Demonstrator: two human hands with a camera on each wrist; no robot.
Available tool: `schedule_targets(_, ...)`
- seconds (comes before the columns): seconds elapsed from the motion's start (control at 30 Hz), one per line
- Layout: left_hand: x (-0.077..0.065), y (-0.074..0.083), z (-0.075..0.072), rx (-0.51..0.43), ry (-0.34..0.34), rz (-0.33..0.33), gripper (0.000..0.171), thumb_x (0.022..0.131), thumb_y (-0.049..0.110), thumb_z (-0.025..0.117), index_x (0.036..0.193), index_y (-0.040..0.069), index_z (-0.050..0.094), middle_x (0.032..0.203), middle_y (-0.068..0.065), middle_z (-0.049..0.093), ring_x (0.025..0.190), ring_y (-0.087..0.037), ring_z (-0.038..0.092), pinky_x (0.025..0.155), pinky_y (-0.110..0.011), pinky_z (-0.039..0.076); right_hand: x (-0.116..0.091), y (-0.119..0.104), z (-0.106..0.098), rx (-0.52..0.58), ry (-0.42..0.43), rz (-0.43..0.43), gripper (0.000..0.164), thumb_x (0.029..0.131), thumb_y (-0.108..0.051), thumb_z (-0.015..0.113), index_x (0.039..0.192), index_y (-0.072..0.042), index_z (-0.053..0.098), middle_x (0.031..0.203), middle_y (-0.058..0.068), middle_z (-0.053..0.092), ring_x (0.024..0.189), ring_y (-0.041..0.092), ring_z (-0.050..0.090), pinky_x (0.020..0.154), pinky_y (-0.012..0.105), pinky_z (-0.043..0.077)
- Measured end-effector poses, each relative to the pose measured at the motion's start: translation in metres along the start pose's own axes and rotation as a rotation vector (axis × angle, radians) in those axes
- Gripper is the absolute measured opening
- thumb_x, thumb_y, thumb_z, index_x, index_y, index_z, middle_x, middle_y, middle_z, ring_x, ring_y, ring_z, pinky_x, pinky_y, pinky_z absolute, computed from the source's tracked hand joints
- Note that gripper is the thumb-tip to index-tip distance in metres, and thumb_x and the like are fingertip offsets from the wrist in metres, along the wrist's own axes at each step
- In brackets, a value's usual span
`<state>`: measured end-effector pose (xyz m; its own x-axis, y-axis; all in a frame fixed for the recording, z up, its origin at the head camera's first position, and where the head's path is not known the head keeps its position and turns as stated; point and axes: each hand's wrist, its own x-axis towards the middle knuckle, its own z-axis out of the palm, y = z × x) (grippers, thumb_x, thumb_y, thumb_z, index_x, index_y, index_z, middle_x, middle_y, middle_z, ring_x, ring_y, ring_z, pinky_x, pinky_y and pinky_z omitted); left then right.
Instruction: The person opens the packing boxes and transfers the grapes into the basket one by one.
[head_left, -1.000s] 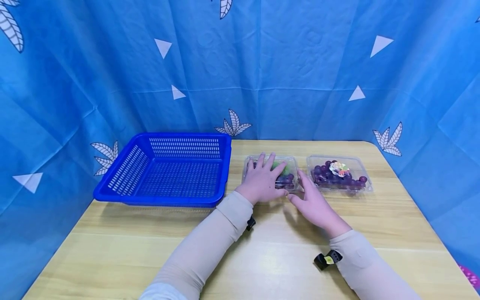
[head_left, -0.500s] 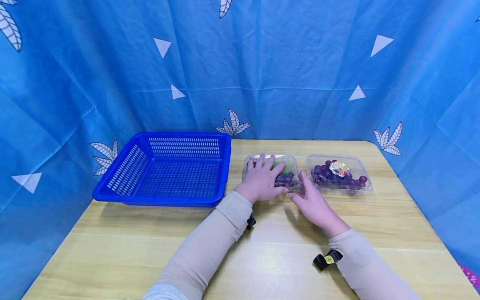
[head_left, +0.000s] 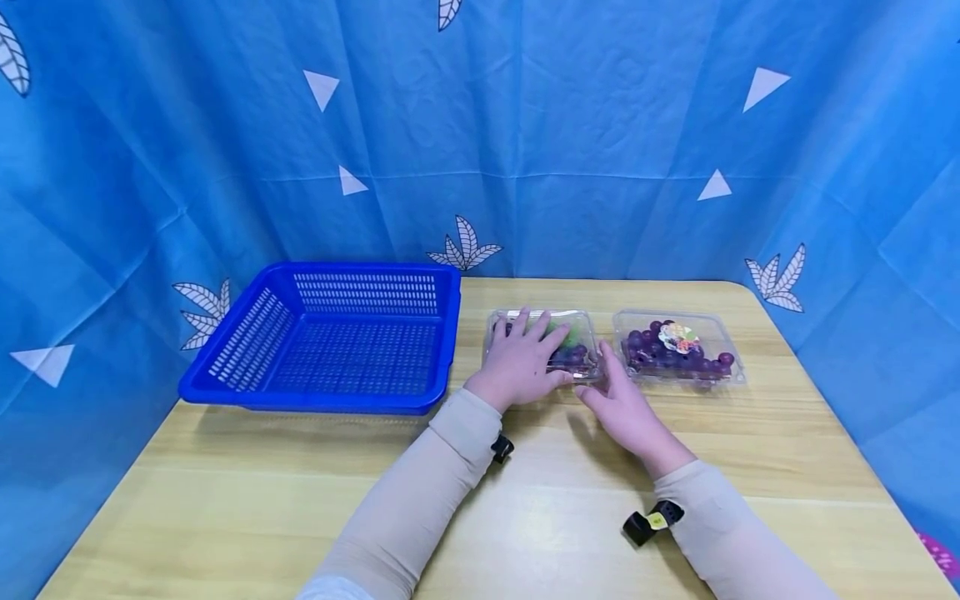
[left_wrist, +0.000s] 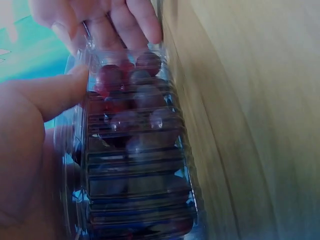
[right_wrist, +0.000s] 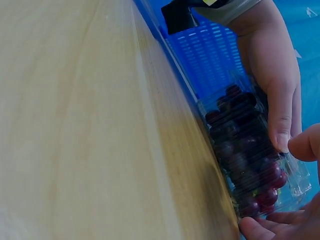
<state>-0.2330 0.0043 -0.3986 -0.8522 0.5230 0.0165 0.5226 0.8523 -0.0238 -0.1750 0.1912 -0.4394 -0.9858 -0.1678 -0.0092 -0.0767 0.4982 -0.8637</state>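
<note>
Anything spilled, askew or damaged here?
Nothing stands out: the blue basket sits upright, the right grape box looks intact and no spill shows on the table. The left hand and right hand partly hide the other grape box, so damage there is unclear.

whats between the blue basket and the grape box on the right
In the head view: another clear grape box, the left hand spread over it, the right hand at its right end.

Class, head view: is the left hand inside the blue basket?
No: the left hand rests on a clear grape box, right of the blue basket.
</note>
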Motion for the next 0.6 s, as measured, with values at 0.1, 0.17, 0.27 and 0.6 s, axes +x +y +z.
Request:
schedule_targets(0.1, -0.0027, 0.0006, 0.0007, -0.006, 0.013, 0.003, 0.075, 0.086, 0.070, 0.036, 0.150, 0.037, 0.013, 0.156, -0.002, 0.013, 0.141, -0.034, 0.004, 0.107, -0.062, 0.005, 0.0013, 0.0006, 0.0010, 0.008, -0.005, 0.008, 0.088, 0.093, -0.029, 0.057, 0.150, -0.016, -0.007, 0.153, 0.021, 0.009, 0.132, 0.043, 0.029, 0.105, 0.057, 0.023)
schedule_targets(0.17, -0.0040, 0.0007, 0.0021, -0.004, 0.027, 0.003, 0.073, 0.087, 0.068, 0.037, 0.150, 0.036, 0.015, 0.156, -0.002, 0.015, 0.141, -0.034, 0.005, 0.107, -0.062, 0.006, 0.0024, 0.0009, 0.0012, 0.019, -0.011, 0.012, 0.087, 0.093, -0.026, 0.057, 0.150, -0.015, -0.007, 0.153, 0.021, 0.007, 0.132, 0.044, 0.027, 0.105, 0.058, 0.022)
schedule_targets(0.27, -0.0052, 0.0005, 0.0051, -0.004, 0.043, 0.001, 0.073, 0.087, 0.069, 0.035, 0.149, 0.037, 0.017, 0.155, -0.002, 0.017, 0.141, -0.034, 0.005, 0.107, -0.061, 0.006, 0.0038, 0.0024, 0.0017, 0.033, -0.019, 0.017, 0.087, 0.093, -0.024, 0.057, 0.150, -0.015, -0.007, 0.153, 0.022, 0.006, 0.132, 0.045, 0.027, 0.105, 0.058, 0.021)
schedule_targets(0.6, -0.0025, 0.0008, 0.0095, 0.026, 0.065, 0.002, 0.073, 0.087, 0.070, 0.034, 0.150, 0.036, 0.017, 0.155, -0.001, 0.017, 0.141, -0.033, 0.008, 0.108, -0.059, 0.005, 0.0019, 0.0025, 0.0012, 0.024, 0.009, 0.019, 0.087, 0.092, -0.034, 0.057, 0.151, -0.022, -0.006, 0.153, 0.020, 0.010, 0.132, 0.043, 0.029, 0.105, 0.057, 0.023)
